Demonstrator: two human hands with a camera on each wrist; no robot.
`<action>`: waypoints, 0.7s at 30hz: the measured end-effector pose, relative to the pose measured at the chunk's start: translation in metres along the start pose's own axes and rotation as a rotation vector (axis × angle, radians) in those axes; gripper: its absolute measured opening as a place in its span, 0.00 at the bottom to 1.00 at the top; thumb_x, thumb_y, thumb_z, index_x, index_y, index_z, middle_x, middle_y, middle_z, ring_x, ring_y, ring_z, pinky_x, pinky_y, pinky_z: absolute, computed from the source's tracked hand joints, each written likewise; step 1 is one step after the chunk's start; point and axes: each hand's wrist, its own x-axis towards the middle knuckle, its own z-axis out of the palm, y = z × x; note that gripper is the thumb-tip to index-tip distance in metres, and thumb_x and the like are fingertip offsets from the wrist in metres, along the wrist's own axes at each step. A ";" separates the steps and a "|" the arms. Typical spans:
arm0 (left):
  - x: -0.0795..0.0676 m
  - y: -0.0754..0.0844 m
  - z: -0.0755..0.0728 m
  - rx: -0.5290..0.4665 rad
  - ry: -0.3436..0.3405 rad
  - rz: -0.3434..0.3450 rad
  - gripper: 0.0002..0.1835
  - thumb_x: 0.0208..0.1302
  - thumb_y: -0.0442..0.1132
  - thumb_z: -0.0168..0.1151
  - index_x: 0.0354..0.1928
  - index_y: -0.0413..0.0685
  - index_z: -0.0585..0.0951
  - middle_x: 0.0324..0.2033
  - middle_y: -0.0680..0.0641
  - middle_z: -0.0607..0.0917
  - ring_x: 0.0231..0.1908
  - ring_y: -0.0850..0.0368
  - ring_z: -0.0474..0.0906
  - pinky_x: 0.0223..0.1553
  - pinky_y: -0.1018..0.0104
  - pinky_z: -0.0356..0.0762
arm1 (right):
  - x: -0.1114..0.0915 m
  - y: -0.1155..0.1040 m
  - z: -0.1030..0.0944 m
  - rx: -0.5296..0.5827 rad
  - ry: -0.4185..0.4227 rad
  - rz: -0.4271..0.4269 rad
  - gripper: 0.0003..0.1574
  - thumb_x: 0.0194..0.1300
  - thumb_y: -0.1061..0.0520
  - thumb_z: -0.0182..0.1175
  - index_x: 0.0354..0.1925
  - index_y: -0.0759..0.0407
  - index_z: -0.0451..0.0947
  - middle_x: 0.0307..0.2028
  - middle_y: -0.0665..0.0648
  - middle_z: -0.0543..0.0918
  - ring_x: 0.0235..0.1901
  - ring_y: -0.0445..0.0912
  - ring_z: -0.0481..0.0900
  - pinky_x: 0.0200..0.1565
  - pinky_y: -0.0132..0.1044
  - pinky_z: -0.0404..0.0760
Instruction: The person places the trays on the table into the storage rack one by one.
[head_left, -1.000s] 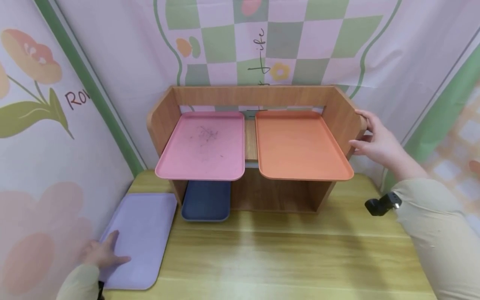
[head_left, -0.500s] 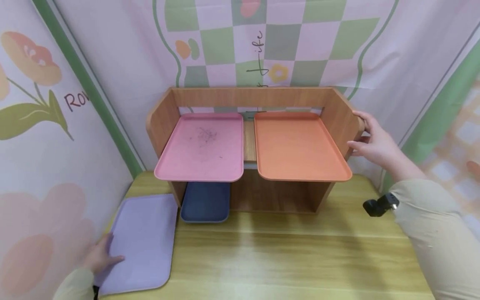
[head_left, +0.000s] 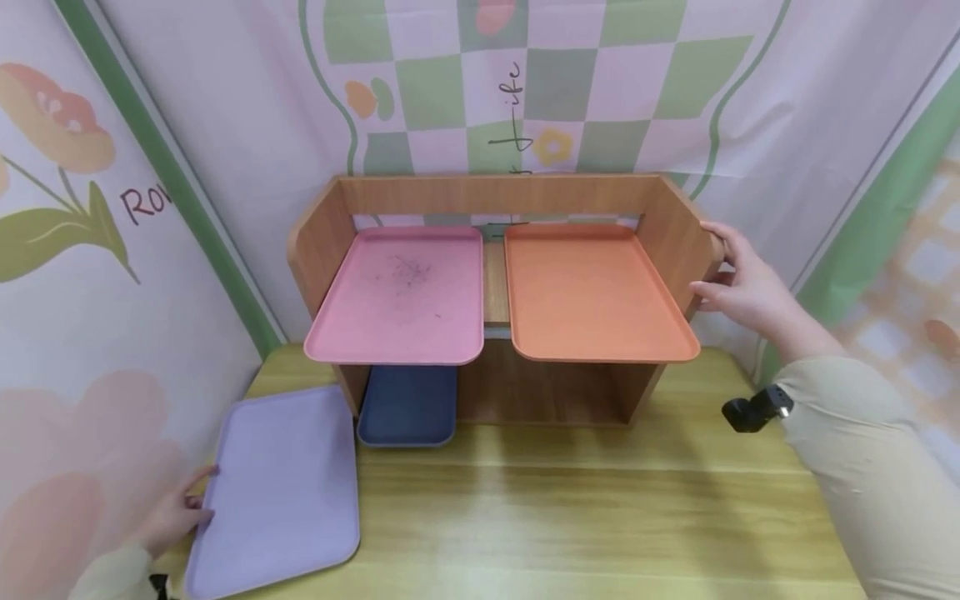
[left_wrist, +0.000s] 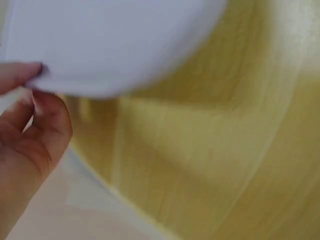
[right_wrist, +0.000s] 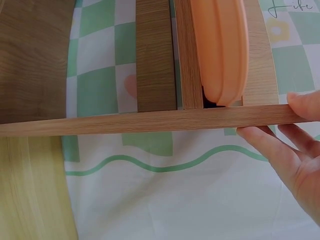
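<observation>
My left hand (head_left: 178, 517) pinches the left edge of a lavender tray (head_left: 281, 492) at the table's left side. In the left wrist view, the thumb and curled fingers (left_wrist: 50, 120) hold the tray's rim (left_wrist: 95, 90), and a shadow falls on the wood below it. My right hand (head_left: 750, 283) grips the front edge of the wooden shelf's right side panel (head_left: 678, 242). The right wrist view shows thumb and fingers on either side of that panel (right_wrist: 125, 122). Beside it on the top board lies an orange tray (head_left: 600, 292).
A pink tray (head_left: 401, 308) with dark marks lies left of the orange one; both overhang the shelf front. In the lower compartment a navy tray (head_left: 408, 408) sticks out at the left. The wooden table (head_left: 570, 508) extends in front; patterned cloth (head_left: 570, 83) hangs behind.
The lavender tray has shifted toward me and turned slightly. My left hand has moved from lying over its surface to pinching its left edge. The right hand keeps its grip on the panel.
</observation>
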 end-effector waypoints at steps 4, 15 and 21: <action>-0.001 0.010 -0.013 -0.141 -0.172 0.069 0.48 0.50 0.19 0.49 0.49 0.97 0.60 0.20 0.62 0.74 0.18 0.72 0.64 0.19 0.76 0.67 | 0.001 0.000 0.001 0.000 0.002 0.002 0.54 0.64 0.66 0.55 0.74 0.44 0.34 0.66 0.80 0.53 0.54 0.75 0.68 0.28 0.29 0.82; 0.006 0.036 -0.027 -0.509 -0.391 0.107 0.46 0.56 0.17 0.41 0.58 0.87 0.61 0.33 0.56 0.86 0.34 0.63 0.82 0.37 0.67 0.83 | 0.002 0.002 0.001 0.003 0.015 -0.005 0.54 0.64 0.66 0.55 0.74 0.43 0.35 0.66 0.80 0.53 0.53 0.75 0.68 0.27 0.26 0.80; 0.005 0.046 -0.023 -0.510 -0.239 0.083 0.44 0.55 0.18 0.43 0.55 0.87 0.69 0.18 0.62 0.77 0.19 0.71 0.73 0.24 0.74 0.77 | 0.001 0.002 0.002 -0.001 0.009 -0.006 0.54 0.64 0.66 0.55 0.74 0.44 0.35 0.66 0.80 0.54 0.53 0.75 0.68 0.27 0.26 0.80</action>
